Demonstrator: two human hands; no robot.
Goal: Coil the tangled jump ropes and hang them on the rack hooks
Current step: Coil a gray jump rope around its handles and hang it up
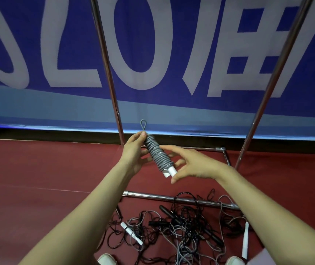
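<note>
- A blue banner (153, 54) with big pale lettering is filling the upper half of the frame, and a dark red floor (38, 169) is spreading out below it.
- A coiled jump rope (155, 152), grey cord wound tightly round its own white handles, is being held up at the centre of the frame, leaning with its top toward the upper left.
- A small loop (143, 124) is sticking up from the top of the coil, and the white handle ends (172, 171) are poking out at the bottom.
- The left hand (133, 152) is pinching the top of the coil between thumb and fingertips.
- The right hand (195, 165) is reaching round the coil's lower end with fingers spread and the thumb lying by a handle end. I cannot tell whether it is gripping or only touching.
- The rack (107, 64) is standing just behind, its left upright running down right behind the coil and its right upright (279, 69) slanting through the upper right.
- The tangled jump ropes (183, 228), black and grey, are lying heaped at lower centre, some cords draping over the rack's front base bar (153, 196).
- One white handle (131, 233) is lying at the heap's left and another (245, 240) at its right.
- Two pale shoe tips (106, 260) are showing at the bottom edge.
</note>
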